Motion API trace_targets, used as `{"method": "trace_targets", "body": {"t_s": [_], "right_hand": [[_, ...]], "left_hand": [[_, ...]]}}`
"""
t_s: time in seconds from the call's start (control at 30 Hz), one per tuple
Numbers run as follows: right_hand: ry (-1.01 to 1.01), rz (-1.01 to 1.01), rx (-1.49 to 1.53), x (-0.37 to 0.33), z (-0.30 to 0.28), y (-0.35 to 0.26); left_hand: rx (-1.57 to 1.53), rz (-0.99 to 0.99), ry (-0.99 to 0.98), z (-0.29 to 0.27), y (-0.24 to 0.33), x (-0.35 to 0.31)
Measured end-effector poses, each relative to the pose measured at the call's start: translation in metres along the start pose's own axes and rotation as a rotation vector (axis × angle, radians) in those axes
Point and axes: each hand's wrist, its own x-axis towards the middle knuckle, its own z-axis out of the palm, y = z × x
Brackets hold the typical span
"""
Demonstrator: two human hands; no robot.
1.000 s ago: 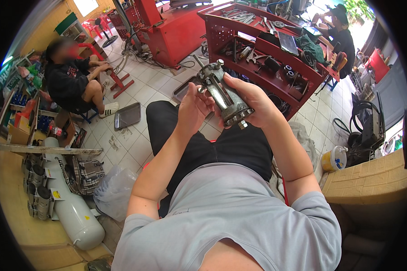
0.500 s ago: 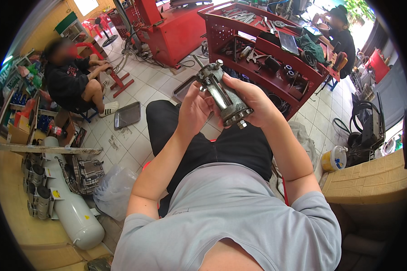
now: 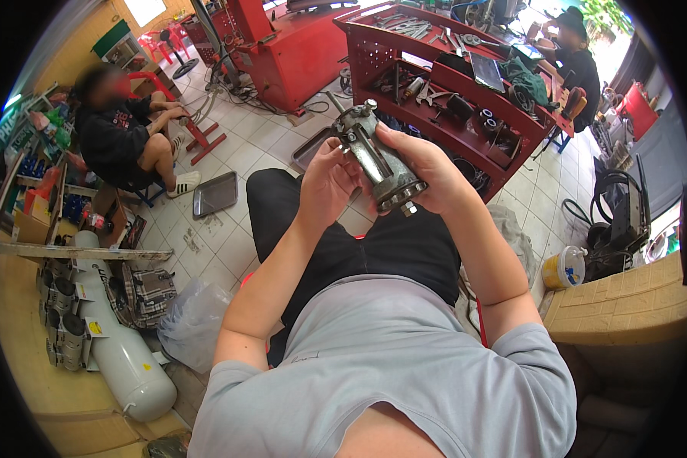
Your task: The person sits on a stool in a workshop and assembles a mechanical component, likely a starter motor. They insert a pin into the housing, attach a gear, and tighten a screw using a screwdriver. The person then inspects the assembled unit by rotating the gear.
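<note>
A grey metal cylindrical engine part (image 3: 374, 160), dirty and with bolts at both ends, is held up over my lap. My right hand (image 3: 427, 168) wraps around its lower end from the right. The fingers of my left hand (image 3: 328, 179) press against its upper left side near the top fitting. I sit in black shorts and a grey shirt.
A red tool rack (image 3: 466, 84) with tools and parts stands just beyond my knees. A metal tray (image 3: 215, 195) lies on the tiled floor to the left. One person sits at the left (image 3: 122, 137), another at the far right (image 3: 576, 61). A white tank (image 3: 122, 351) lies at lower left; a yellow bucket (image 3: 563, 269) is at the right.
The part has tilted slightly in my hands and my left fingers have shifted along its upper side. Little else has moved.
</note>
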Motion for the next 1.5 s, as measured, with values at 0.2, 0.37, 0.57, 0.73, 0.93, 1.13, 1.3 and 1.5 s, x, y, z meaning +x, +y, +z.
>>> {"method": "trace_targets", "body": {"t_s": [0.2, 0.37, 0.57, 0.73, 0.93, 1.13, 1.3, 1.5], "right_hand": [[0.022, 0.015, 0.000, 0.002, -0.003, 0.002], [0.039, 0.004, -0.008, 0.002, -0.002, 0.002], [0.032, 0.028, -0.016, 0.001, -0.002, 0.001], [0.023, 0.010, -0.014, 0.001, -0.001, 0.000], [0.043, 0.003, -0.001, 0.003, -0.001, 0.003], [0.041, 0.010, -0.022, 0.001, -0.002, 0.001], [0.033, 0.038, 0.000, 0.005, 0.001, 0.006], [0.031, 0.025, -0.033, 0.000, 0.000, 0.001]], "left_hand": [[-0.119, -0.069, 0.054, 0.001, -0.004, 0.000], [-0.094, -0.051, 0.069, 0.016, 0.004, -0.002], [-0.119, -0.091, 0.049, 0.010, 0.000, -0.001], [-0.098, -0.044, 0.025, 0.009, 0.001, -0.002], [-0.107, -0.108, 0.061, 0.012, 0.000, -0.001], [-0.200, -0.080, 0.136, 0.014, 0.001, -0.003], [-0.334, -0.106, -0.288, -0.034, -0.012, 0.004], [-0.131, -0.054, 0.088, 0.020, 0.004, -0.003]]}}
